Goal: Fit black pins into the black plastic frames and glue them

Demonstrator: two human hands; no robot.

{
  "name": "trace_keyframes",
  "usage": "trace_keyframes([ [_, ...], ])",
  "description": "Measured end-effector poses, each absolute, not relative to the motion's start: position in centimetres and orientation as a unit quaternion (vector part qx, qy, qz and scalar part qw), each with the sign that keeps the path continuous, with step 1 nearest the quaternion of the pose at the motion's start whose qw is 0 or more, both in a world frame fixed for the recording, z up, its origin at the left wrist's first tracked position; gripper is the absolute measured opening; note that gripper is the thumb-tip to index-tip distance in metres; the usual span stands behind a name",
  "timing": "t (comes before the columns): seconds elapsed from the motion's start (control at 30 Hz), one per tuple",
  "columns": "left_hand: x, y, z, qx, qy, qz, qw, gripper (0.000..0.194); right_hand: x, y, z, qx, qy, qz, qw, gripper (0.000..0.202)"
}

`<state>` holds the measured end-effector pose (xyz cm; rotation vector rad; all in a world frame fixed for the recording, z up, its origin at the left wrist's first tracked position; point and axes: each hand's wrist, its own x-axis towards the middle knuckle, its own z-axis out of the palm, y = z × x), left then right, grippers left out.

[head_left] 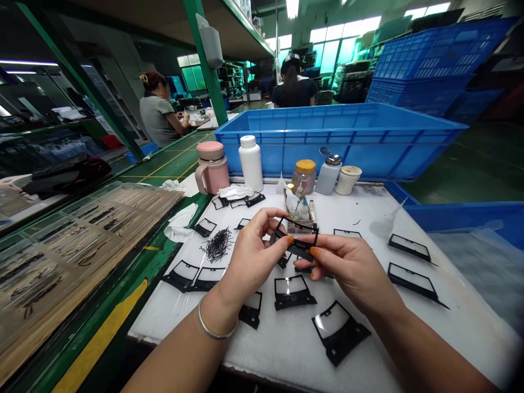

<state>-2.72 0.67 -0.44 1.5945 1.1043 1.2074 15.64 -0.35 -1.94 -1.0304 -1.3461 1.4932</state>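
Between my two hands, above the middle of the white work surface [286, 338], is a black plastic frame [301, 246] with a rectangular opening. My left hand [256, 251] pinches its left side between thumb and fingers. On the right side, my right hand [347, 265] grips the lower edge with thumb and fingertips. Several similar black frames lie around, among them one below my hands [293, 301] and a larger-looking one [346, 339] nearer the front. A pile of thin black strips [218, 244] sits left of my left hand.
Behind my hands stand a small box of tools [301, 210], a pink mug [213, 172], a white bottle [250, 164], a pump bottle [328, 176] and a yellow-lidded jar [304, 173]. A large blue crate [339, 144] is beyond. Clear trays [94, 234] lie left. Two people sit farther back.
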Motion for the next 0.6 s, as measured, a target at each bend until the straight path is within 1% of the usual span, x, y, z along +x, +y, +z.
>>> trace_keyframes([
  [0.2,-2.68,0.61,-0.33,0.639,0.444,0.476,0.41,0.031,15.6,-0.22,-2.08,-0.408,-0.547,0.594,0.427,0.024],
  [0.43,-2.62,0.61,-0.43,0.634,0.442,0.478,0.418,0.032,15.55,-0.28,-1.92,-0.41,-0.526,0.612,0.425,0.033],
  [0.6,-2.4,0.33,-0.28,0.639,0.443,0.481,0.405,0.032,15.9,-0.21,-2.26,-0.453,-0.532,0.583,0.415,0.04],
])
